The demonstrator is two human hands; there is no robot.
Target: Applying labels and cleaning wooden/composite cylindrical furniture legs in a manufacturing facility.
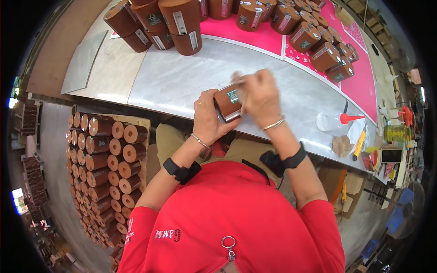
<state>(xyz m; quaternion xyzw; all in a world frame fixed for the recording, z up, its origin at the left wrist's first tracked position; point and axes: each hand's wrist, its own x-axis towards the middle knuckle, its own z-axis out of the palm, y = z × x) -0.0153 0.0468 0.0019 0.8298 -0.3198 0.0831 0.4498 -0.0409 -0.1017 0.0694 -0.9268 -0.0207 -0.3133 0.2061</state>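
Note:
My left hand [207,119] grips a brown wooden cylinder [223,101] at its left side, above the near edge of the table. The cylinder is tilted; a green printed mark and a shiny metal strip show on its side. At its right end is my right hand [261,98], close against it. Motion smears those fingers, so whether they pinch anything cannot be made out. More brown cylinders [183,20] with metal strips stand stacked two high at the far left of the table.
Several cylinders [304,36] stand on a pink sheet [359,88] at the far right. A white bottle with a red nozzle [330,122], crumpled brown paper [342,145] and a yellow marker [359,145] lie at the table's right. Stacked cylinders [129,152] fill a pallet at lower left.

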